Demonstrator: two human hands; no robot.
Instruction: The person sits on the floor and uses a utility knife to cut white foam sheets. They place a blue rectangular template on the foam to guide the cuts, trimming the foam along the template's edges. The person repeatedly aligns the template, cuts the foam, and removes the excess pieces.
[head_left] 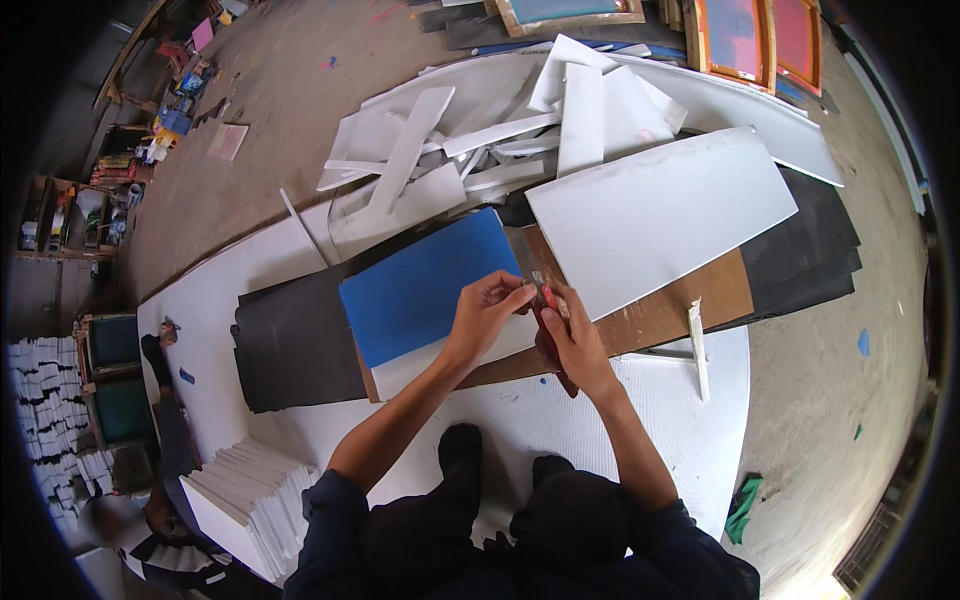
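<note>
Both hands meet in front of me, above the boards. My right hand is closed around a small red tool, which looks like a cutter knife with a pale tip. My left hand has thumb and fingertips pinched together close to that tip; what they grip is too small to tell. A dark reddish-brown strip hangs below my right hand. Under my left hand lies a blue sheet on a white board. A large white foam board lies to the right on a brown board.
White offcuts are heaped at the far side. Black sheets lie under the boards. A stack of white panels stands at lower left, near another person. Framed screens stand far right. A white strip sits right.
</note>
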